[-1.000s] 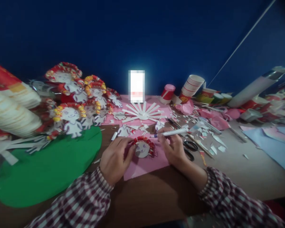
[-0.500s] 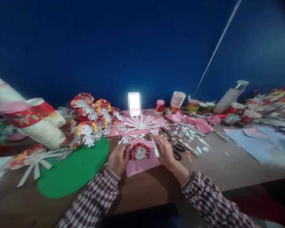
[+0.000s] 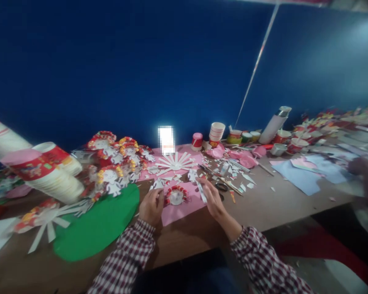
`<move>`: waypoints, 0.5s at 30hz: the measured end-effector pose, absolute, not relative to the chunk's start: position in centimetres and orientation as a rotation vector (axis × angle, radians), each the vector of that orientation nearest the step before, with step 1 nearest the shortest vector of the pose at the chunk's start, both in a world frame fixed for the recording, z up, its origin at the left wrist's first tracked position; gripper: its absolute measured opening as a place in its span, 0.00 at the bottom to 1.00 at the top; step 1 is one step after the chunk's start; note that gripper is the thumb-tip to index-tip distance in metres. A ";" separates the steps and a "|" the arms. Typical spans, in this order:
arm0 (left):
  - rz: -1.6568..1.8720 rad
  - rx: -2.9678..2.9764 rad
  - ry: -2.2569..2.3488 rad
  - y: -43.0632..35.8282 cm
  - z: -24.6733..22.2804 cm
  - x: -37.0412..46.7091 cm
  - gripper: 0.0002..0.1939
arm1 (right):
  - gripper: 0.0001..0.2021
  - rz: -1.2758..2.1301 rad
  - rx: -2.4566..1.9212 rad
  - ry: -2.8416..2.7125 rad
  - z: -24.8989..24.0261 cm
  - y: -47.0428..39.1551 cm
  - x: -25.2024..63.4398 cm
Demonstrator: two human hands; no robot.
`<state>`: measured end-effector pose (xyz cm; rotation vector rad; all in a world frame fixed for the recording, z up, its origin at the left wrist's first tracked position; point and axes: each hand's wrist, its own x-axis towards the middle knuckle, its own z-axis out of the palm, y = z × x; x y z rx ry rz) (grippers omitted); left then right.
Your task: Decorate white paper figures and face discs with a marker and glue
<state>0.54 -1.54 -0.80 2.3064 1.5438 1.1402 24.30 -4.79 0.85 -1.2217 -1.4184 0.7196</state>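
Face (image 3: 176, 198): lies on pink sheet (image 3: 174, 216), near its left edge.
Left hand (image 3: 151, 207): beside face; grip cannot be told.
Right hand (image 3: 214, 200): grasps marker (image 3: 201, 192) at sheet's right edge.
Table (image 3: 178, 241): surface runs from sheet to front edge.

A deep-blue wall (image 3: 110, 61), split by a slanting pale strip (image 3: 258, 61), rises behind a brown tabletop (image 3: 291, 204) in dim light.

Red-rimmed paper face (image 3: 176, 198) on pink sheet (image 3: 169, 217), between left hand (image 3: 151, 207) and right hand (image 3: 214, 200); latter holds white pen (image 3: 201, 191). Green oval (image 3: 99, 228) left of hands; scissors (image 3: 222, 187) just right.
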 end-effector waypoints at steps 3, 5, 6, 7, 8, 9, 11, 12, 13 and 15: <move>1.125 2.309 1.536 -1.6 -1.0 0.4 0.16 | 0.17 0.850 -1.191 -1.370 0.5 -6.4 24.1; 1.135 2.310 1.517 -1.5 -1.1 0.3 0.16 | 0.14 0.848 -1.214 -1.440 0.5 -7.1 24.3; 1.147 2.302 1.519 -1.4 -1.2 0.3 0.16 | 0.12 0.819 -1.238 -1.485 0.5 -7.3 24.5; 1.157 2.294 1.519 -1.4 -1.2 0.3 0.16 | 0.10 0.772 -1.268 -1.524 0.6 -7.5 24.9; 1.168 2.286 1.522 -1.3 -1.3 0.3 0.16 | 0.09 0.715 -1.301 -1.551 0.8 -7.6 25.3; 1.176 2.282 1.520 -1.3 -1.3 0.3 0.16 | 0.08 0.647 -1.337 -1.564 1.0 -7.6 26.0; 1.188 2.284 1.511 -1.2 -1.2 0.4 0.16 | 0.11 0.534 -1.432 -1.582 1.5 -7.4 27.6; 1.189 2.289 1.504 -1.2 -1.2 0.4 0.15 | 0.13 0.488 -1.502 -1.603 1.8 -7.2 28.5; 1.193 2.293 1.500 -1.2 -1.1 0.4 0.15 | 0.14 0.447 -1.594 -1.639 2.0 -7.0 29.4; 1.193 2.300 1.493 -1.2 -1.1 0.3 0.15 | 0.14 0.293 -1.842 -1.727 2.5 -6.6 31.1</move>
